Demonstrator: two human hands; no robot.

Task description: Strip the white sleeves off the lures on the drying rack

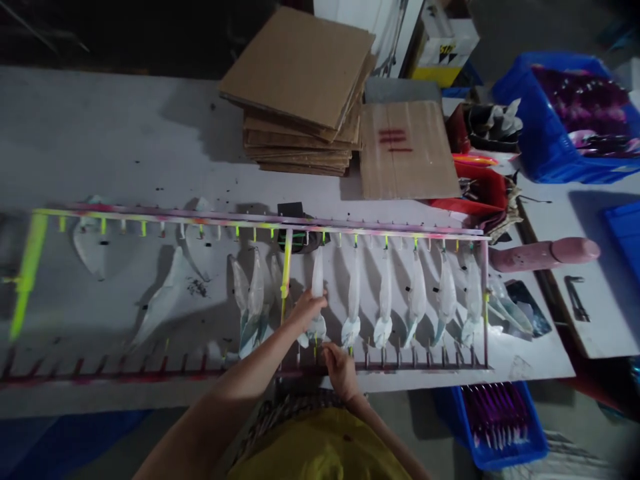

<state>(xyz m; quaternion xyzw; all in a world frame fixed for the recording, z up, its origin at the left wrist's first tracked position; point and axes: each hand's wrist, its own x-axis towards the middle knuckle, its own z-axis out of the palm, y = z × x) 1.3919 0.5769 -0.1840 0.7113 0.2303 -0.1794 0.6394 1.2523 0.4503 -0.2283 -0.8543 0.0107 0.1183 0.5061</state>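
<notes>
My left hand [309, 312] is closed around the middle of a pale, translucent fish-shaped lure body [318, 272], whose upper end meets a peg on the rack's top rail. Below it, my right hand [341, 372] has its fingers pinched together near the lower rail, close to the lure's tail; whatever they hold is too small to make out. The long paint-stained rack [415, 233] lies across the white table. Several similar lure bodies [385, 293] are lined up in it to the right of my hands. Others [256, 283] lie loose to the left.
Stacked cardboard sheets [300, 70] and a marked cardboard piece [407, 150] sit behind the rack. At the right are a red bin [493, 190], a pink bottle-like object [555, 253] and a blue crate [520, 143]. Another blue crate [510, 457] with purple lures stands below the front edge.
</notes>
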